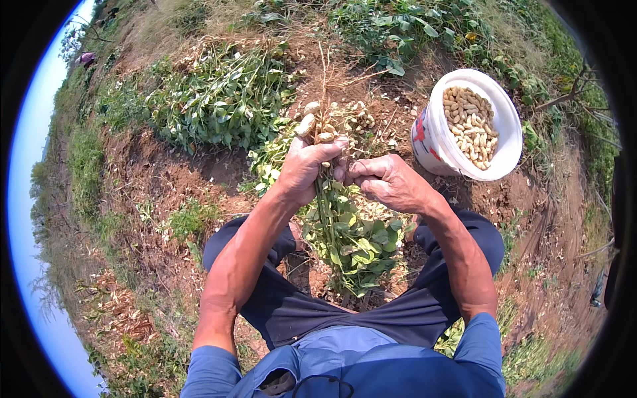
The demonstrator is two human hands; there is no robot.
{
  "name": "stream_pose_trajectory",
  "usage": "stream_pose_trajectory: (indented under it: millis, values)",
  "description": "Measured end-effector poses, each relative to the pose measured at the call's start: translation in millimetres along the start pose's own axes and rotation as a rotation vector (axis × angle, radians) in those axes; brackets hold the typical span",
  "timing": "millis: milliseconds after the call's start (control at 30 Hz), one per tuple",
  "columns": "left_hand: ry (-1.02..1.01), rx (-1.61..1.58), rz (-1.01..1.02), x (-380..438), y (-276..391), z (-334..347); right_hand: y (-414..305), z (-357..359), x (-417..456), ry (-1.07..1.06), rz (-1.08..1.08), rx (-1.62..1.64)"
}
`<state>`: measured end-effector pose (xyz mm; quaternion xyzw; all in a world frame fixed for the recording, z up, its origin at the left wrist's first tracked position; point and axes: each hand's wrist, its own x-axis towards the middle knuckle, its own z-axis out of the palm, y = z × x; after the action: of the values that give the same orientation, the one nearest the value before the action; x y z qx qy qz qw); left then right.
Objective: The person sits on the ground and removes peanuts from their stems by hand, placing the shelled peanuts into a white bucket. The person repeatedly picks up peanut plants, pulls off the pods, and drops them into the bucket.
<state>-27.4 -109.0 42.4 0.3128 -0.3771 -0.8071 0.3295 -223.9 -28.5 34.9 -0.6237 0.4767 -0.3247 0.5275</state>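
My left hand (306,166) grips a peanut plant (343,229) at the base of its stems, with the roots pointing up and the leafy tops hanging down between my knees. Several peanut pods (305,125) cling to the roots just above that thumb. My right hand (385,180) is at the stems beside the left one, thumb and forefinger pinched together; whether a pod is between them cannot be told. To the right, a white plastic bucket (432,134) stands tilted in view, holding many unshelled peanuts (470,127).
A heap of pulled peanut plants (219,102) lies on the soil at the upper left. Loose pods and roots (356,117) lie beyond my hands. Green vines (398,35) grow at the top, and bare branches (567,94) reach in at the right.
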Motion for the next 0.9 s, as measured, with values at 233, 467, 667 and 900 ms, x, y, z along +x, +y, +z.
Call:
stream_pose_trajectory:
  millis: [233,467,667,900]
  values:
    - [0.002,-0.058,-0.106,3.4,1.5,-8.8,-5.4,-8.5,-0.5,0.188,-0.029,0.01]
    - [-0.045,-0.194,-0.226,-1.6,1.1,-2.1,-23.1,-20.1,-5.4,0.361,-0.009,0.453]
    - [-0.175,-0.181,-0.217,-3.0,-4.4,5.6,-25.3,-5.8,2.5,0.415,-0.059,0.278]
    - [-0.228,-0.122,-0.183,-4.3,-14.4,-1.2,-23.3,-2.9,5.0,0.372,0.041,0.21]
